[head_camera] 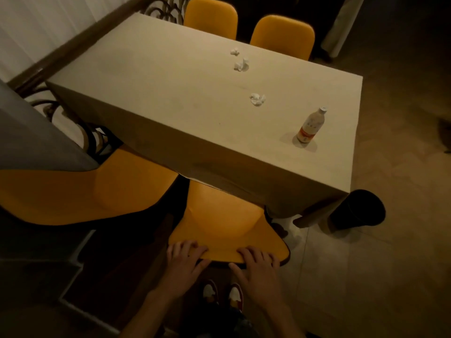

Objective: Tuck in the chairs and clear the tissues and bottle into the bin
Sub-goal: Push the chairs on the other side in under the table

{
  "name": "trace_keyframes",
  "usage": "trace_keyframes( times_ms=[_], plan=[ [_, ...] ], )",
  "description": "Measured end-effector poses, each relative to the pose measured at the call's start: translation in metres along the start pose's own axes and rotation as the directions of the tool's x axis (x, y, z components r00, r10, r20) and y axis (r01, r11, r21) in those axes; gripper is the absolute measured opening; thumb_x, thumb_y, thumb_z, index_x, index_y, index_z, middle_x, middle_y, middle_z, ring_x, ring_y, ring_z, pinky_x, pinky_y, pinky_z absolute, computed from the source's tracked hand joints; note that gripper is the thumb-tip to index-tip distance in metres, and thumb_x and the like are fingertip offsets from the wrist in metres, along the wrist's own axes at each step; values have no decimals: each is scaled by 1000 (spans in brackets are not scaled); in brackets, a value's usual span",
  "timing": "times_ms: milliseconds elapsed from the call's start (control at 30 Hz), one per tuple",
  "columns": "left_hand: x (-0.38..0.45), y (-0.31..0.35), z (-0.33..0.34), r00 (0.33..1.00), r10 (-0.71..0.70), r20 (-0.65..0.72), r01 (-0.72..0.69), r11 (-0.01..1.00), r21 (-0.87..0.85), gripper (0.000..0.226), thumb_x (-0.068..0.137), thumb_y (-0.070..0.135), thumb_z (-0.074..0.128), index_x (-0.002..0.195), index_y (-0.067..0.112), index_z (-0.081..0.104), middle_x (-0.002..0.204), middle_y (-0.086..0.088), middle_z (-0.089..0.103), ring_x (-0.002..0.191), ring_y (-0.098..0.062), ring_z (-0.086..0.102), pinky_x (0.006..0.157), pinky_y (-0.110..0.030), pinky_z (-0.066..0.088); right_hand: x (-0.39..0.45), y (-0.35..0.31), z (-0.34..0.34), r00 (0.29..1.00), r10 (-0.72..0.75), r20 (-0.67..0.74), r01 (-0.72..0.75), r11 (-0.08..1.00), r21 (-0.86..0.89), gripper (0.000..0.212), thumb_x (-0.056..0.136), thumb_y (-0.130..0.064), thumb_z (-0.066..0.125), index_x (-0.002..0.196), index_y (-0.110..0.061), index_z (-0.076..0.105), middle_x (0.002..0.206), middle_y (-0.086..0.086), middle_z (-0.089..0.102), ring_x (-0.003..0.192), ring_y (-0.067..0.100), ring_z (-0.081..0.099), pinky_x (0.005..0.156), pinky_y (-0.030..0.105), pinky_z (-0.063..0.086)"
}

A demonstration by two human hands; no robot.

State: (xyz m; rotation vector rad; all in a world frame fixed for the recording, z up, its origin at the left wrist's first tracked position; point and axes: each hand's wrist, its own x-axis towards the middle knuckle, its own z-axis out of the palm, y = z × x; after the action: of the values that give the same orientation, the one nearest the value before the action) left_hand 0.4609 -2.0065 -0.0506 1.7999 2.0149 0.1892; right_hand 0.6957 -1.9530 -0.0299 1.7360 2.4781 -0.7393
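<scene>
While both hands are laid on the top edge of the near chair (219,223), the left hand (184,261) is set at the back's left end and the right hand (258,263) nearer its right end, fingers curled over the rim onto the yellow front and thumbs behind, so the backrest is gripped by each. Two shoes (223,295) can be seen just below, between the wrists.

That chair's seat is already partly hidden under the desk (170,89), which is covered by a plain beige cloth. A second chair (80,189) is parked to the left of it, turned at an angle and pulled well out from the desk, with something grey overlapping its upper left corner, can't tell what exactly. Two more chairs (211,18) (283,36) are lined up along the far side, only their backs showing above the desk edge.

On the desk, three crumpled white tissues are scattered in a loose line toward the right half: one (257,99) roughly mid-desk, one (241,64) further back, and the smallest (234,51) just beyond that, near the far chairs. A bottle (310,125) is stood upright near the right-hand near corner, white cap on, pale contents, orange band at the bottom; it's kept well apart from the tissues.

A dark round bin (358,208) is placed on the floor just beside the desk's near right corner, next to a wooden leg. Behind the desk's left side a dark railing (80,37) with curly ironwork is visible.
</scene>
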Motion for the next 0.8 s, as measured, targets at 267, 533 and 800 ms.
trace_keyframes(
  times_ms=[267, 533, 800],
  plan=[
    [33, -7, -18, 999, 22, 33, -21, 999, -25, 61, 89, 75, 7, 126, 45, 45, 131, 4, 41, 122, -18, 31, 103, -33, 11, 34, 3, -23, 997, 56, 46, -58, 998, 36, 61, 86, -82, 25, 134, -50, 46, 136, -19, 47, 128, 4, 37, 108, 37, 12],
    [67, -21, -27, 998, 47, 31, -47, 999, -14, 69, 86, 77, 3, 124, 43, 50, 129, 2, 46, 119, -21, 35, 103, -37, 14, 60, 3, -20, 997, 71, -6, -71, 996, 58, 66, 85, -85, 20, 132, -49, 50, 133, -17, 53, 123, 9, 44, 107, 39, 21],
    [112, -34, -38, 994, 96, 47, -95, 995, -23, 69, 85, 79, 4, 124, 44, 48, 129, 4, 43, 121, -20, 31, 101, -32, 8, 92, -6, -30, 995, 103, -19, -102, 994, 23, 73, 82, -84, 11, 135, -48, 48, 134, -15, 52, 126, 10, 43, 109, 40, 22]
  ],
)
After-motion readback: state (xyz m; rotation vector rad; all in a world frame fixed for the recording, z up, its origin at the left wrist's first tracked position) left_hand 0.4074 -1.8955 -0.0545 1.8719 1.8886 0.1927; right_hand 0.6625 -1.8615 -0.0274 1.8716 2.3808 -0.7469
